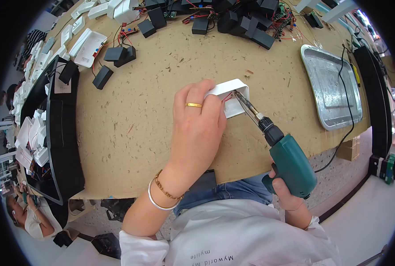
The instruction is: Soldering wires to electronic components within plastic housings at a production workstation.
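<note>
From far away, I have my left hand (197, 119) closed on a small, white, open plastic box (233, 85). The fingers grip its left side, and the rest of the box sticks out to their right, just over the brown cardboard table top (139, 133). I cannot tell where my left thumb presses. My right hand (287, 193) is wrapped around the grip of a dark green plastic tool (292, 162), shaped like a toy gun. I cannot tell if any finger is squeezing its trigger.

Up and left of the right fingers, the long, thin metal tip (250, 105) pokes into the open box. Thin red wires (227, 96) show inside, just right of the left fingers. I cannot tell if the tip touches them.

To do this well, I think I should hold the box very steady and move only the tool, little by little. The tip may be hot, so it should stay off the left fingers, the white walls and the red wires' skin. Well to the right of the left fingers, the thin black cord (350, 106) crosses a shiny grey metal tray (332, 84); it should hang loose and not tug.
</note>
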Available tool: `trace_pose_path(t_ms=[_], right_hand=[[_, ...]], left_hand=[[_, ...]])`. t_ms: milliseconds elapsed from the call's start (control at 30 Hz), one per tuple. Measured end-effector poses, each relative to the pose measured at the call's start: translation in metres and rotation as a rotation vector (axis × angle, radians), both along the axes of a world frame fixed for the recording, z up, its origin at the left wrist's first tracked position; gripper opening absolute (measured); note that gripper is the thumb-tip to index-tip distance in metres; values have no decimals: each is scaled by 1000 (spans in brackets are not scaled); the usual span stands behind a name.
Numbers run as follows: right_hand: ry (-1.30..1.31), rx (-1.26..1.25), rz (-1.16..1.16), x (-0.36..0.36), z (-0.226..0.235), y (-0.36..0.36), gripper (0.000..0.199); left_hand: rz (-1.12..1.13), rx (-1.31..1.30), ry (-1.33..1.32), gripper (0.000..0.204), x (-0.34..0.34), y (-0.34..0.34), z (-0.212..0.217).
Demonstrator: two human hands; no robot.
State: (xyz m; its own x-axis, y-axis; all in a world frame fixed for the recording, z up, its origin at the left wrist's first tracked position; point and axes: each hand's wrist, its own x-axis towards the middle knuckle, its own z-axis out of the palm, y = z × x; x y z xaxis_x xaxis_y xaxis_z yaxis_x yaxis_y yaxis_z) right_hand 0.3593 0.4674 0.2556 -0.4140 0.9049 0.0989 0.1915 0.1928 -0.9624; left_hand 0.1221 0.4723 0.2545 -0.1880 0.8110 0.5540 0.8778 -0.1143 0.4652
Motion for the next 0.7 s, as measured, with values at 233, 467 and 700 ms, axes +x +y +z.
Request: trace_pose_path(t_ms=[233,467,700], right_hand=[[-40,8,24,0,0,2,22],[-45,-1,24,0,1,2,19],[-53,-44,6,-1,2,1,15]], left_hand=[[9,6,-3,20,0,2,-2],[7,6,-1,20,0,2,-1],[7,12,-5,21,-1,2,-2]])
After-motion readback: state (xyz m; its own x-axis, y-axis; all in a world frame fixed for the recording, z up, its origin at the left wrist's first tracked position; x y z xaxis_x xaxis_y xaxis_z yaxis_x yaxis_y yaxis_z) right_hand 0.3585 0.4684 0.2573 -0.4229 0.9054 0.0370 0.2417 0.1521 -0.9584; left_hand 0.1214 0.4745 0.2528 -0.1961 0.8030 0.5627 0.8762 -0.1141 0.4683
